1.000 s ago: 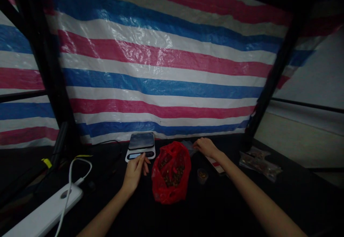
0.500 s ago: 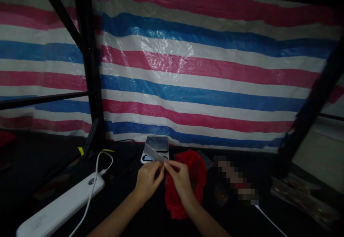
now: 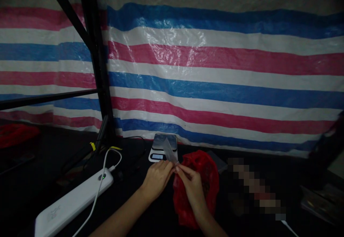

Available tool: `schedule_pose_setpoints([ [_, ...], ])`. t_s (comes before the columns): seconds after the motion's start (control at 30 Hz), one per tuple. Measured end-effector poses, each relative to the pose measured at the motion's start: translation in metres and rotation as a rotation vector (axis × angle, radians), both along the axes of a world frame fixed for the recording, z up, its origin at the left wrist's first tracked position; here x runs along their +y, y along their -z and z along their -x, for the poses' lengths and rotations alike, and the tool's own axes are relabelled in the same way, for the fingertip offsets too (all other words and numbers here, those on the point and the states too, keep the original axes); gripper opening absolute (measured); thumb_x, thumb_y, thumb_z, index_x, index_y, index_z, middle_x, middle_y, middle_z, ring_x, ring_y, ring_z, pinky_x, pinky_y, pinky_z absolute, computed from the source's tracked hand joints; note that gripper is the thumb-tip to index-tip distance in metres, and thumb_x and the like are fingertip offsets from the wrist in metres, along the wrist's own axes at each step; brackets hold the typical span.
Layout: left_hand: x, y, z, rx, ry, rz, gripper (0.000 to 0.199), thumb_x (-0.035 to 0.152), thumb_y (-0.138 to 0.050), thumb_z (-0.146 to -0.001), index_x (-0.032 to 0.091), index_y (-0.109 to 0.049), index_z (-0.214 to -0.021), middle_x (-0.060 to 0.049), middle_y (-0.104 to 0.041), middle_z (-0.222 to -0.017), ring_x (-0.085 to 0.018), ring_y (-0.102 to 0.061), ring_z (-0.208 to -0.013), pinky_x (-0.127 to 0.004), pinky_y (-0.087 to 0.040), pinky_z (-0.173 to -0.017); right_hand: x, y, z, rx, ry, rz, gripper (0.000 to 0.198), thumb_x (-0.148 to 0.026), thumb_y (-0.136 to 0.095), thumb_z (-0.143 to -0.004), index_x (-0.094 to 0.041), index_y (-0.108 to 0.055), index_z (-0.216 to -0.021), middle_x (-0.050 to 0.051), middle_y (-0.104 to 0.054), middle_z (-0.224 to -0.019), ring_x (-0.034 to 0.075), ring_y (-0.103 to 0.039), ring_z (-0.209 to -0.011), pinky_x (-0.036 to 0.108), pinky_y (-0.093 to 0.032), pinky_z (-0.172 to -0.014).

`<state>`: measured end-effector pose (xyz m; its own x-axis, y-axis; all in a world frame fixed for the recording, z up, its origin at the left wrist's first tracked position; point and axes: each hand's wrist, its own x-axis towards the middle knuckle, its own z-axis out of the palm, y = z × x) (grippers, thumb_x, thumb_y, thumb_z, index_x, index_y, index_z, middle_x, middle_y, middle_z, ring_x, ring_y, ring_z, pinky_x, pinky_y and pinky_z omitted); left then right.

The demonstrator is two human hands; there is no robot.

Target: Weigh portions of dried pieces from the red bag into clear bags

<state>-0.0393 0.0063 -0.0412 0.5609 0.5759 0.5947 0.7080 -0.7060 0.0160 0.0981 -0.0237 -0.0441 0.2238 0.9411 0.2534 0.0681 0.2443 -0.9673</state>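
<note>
A small clear plastic bag (image 3: 168, 150) stands up from between my fingertips, its upper end over the scale. My left hand (image 3: 158, 176) pinches its lower edge from the left, knuckles toward me. Thumb and forefinger of my right hand (image 3: 192, 183) pinch the same edge close beside it. Behind the hands sits a white digital scale (image 3: 153, 157) with a dark weighing plate and a lit display. A red plastic bag (image 3: 208, 169) lies under and beside my right hand; dark contents inside cannot be made out.
A white power bank (image 3: 72, 201) with a white cable (image 3: 98, 190) lies at the left. At the right are a pixelated object (image 3: 252, 183) and dim clear packets (image 3: 319, 203). A black metal post (image 3: 98, 57) stands before the striped sheet (image 3: 215, 61). Another red bag (image 3: 17, 134) lies far left.
The clear bag has swung from leaning left to more upright, and both hands still pinch it. The whole scene has shifted right in view as my head turned left.
</note>
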Motion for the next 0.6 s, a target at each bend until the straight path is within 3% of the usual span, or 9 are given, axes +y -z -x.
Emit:
schedule_pose_setpoints([
  [0.1,0.002,-0.002,0.000,0.077,0.042,0.001,0.009,0.020,-0.042,-0.085,0.020,-0.050,-0.088,-0.001,-0.060,-0.080,-0.016,-0.056,-0.072,-0.025,-0.040,-0.061,-0.002,-0.002,-0.005,-0.106,0.016,-0.003,0.025,-0.033,-0.060,-0.070,-0.017,-0.069,-0.086,0.008,-0.069,-0.089,0.025,-0.063,-0.085,0.039,-0.046,-0.082],
  [0.27,0.001,-0.009,0.002,-0.022,0.203,0.245,0.013,0.017,-0.039,-0.087,0.019,-0.051,-0.084,0.002,-0.057,-0.073,-0.009,-0.054,-0.066,-0.018,-0.038,-0.058,-0.009,-0.010,-0.008,-0.286,0.042,-0.009,0.024,-0.031,-0.055,-0.072,-0.018,-0.069,-0.086,0.008,-0.069,-0.087,0.024,-0.064,-0.084,0.036,-0.048,-0.078],
  [0.37,-0.002,-0.011,0.002,-0.074,0.224,0.312,0.018,0.016,-0.033,-0.089,0.019,-0.050,-0.082,0.003,-0.057,-0.073,-0.008,-0.053,-0.063,-0.017,-0.037,-0.057,-0.009,-0.013,-0.009,-0.368,0.077,-0.010,0.021,-0.028,-0.054,-0.071,-0.018,-0.070,-0.080,0.007,-0.070,-0.082,0.023,-0.064,-0.078,0.032,-0.048,-0.073],
  [0.6,-0.008,-0.006,-0.003,0.038,0.215,0.167,0.006,0.017,-0.041,-0.084,0.018,-0.046,-0.082,0.001,-0.058,-0.070,-0.011,-0.055,-0.060,-0.020,-0.037,-0.054,-0.006,-0.013,-0.013,-0.456,-0.009,-0.064,0.013,-0.020,-0.051,-0.067,-0.018,-0.064,-0.069,0.001,-0.066,-0.064,0.016,-0.062,-0.061,0.023,-0.046,-0.060],
])
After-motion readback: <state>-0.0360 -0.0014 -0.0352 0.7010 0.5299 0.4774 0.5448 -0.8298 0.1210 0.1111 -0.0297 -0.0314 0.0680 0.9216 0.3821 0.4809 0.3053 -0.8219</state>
